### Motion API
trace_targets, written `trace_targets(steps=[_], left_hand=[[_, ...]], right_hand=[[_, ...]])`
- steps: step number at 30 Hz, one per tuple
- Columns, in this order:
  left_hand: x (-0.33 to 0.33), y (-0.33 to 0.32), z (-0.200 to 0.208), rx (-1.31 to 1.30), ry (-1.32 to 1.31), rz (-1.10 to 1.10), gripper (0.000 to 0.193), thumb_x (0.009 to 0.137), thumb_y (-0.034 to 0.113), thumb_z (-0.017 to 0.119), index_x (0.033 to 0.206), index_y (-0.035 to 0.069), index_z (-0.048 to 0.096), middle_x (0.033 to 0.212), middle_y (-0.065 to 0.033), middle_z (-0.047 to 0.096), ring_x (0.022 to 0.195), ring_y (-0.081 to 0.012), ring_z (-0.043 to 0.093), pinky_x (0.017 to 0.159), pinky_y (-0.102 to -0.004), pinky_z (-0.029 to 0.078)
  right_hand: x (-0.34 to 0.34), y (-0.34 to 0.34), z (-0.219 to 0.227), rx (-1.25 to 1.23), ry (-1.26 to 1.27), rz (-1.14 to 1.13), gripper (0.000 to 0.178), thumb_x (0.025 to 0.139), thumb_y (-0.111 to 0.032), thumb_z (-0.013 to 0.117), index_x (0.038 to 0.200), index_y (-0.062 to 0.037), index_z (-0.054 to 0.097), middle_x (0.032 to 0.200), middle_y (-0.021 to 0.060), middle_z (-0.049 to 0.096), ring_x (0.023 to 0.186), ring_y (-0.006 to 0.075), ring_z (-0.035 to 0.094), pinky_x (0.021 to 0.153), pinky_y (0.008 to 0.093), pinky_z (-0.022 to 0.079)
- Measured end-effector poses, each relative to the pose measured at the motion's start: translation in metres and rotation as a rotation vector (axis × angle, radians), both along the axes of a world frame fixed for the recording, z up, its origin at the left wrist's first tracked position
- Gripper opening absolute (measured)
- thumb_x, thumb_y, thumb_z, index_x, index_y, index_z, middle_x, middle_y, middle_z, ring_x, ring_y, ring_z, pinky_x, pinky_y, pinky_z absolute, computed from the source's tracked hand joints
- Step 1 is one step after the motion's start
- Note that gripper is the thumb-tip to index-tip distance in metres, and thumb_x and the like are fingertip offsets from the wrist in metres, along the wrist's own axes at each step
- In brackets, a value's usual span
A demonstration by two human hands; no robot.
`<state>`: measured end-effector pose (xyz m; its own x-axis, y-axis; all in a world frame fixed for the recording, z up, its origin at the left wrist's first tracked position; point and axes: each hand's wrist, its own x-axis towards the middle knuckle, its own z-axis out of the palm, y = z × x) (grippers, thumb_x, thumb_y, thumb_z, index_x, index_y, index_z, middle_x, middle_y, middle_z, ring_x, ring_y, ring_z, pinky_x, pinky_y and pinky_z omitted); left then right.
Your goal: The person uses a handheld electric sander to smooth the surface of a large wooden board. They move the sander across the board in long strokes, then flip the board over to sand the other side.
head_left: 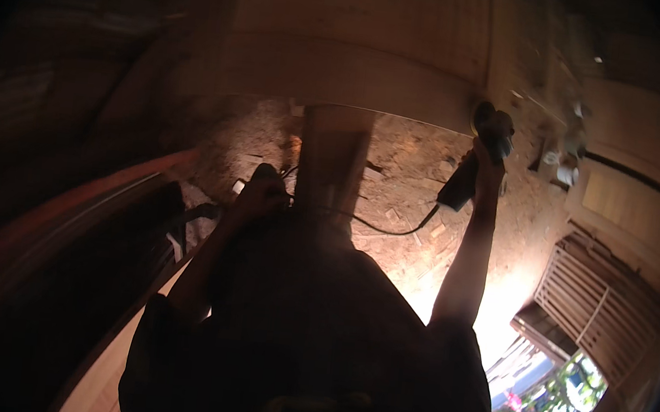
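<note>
On the right, my right hand (491, 156) is closed around a dark handheld power tool that looks like an angle grinder (459, 183). The tool's round head is up against the near edge of a wide wooden panel (350, 77). A thin black power cord (383, 230) sags from the tool's lower end across to the left. It reaches my left hand (265, 189), which is in deep shadow and looks closed on it. Fine detail of the left fingers is lost in the dark.
A wooden post (334, 159) stands below the panel, over a floor (406, 158) strewn with wood shavings and scraps. A slatted wooden piece (595, 299) leans at the right, near a bright opening with plants (556, 410). A long reddish board edge (92, 199) lies left.
</note>
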<state>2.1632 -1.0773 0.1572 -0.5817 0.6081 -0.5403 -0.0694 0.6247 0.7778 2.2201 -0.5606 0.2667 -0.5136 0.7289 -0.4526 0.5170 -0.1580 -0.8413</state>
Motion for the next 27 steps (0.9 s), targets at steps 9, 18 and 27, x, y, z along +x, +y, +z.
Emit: trace_targets(steps=[9,18,27], left_hand=[[0.030,-0.116,-0.032,-0.065,0.041,0.229,0.027,0.087,0.016,0.076,0.112,0.006,0.074,0.109,-0.0114,0.074,0.103,-0.0248,0.072,0.089,-0.0386,0.057],[0.080,-0.158,-0.052,0.098,0.113,0.377,0.023,0.088,0.017,0.073,0.108,0.006,0.074,0.101,-0.0127,0.074,0.097,-0.0259,0.072,0.087,-0.0390,0.056],[0.029,-0.143,-0.062,0.056,0.016,0.331,0.023,0.083,0.016,0.073,0.103,0.005,0.075,0.100,-0.0122,0.075,0.096,-0.0264,0.073,0.087,-0.0381,0.056]], right_hand=[[-0.142,-0.254,-0.027,0.096,0.426,0.698,0.049,0.086,-0.022,0.081,0.126,-0.0017,0.063,0.108,0.0062,0.070,0.092,0.0165,0.066,0.083,0.0342,0.055],[-0.218,-0.371,0.019,0.400,0.027,0.973,0.068,0.075,-0.037,0.084,0.129,-0.0028,0.060,0.121,0.0265,0.070,0.115,0.0436,0.068,0.096,0.0508,0.054],[-0.162,-0.309,0.022,0.494,-0.240,0.844,0.072,0.075,-0.038,0.082,0.129,0.0022,0.054,0.117,0.0291,0.071,0.113,0.0449,0.069,0.094,0.0514,0.055]])
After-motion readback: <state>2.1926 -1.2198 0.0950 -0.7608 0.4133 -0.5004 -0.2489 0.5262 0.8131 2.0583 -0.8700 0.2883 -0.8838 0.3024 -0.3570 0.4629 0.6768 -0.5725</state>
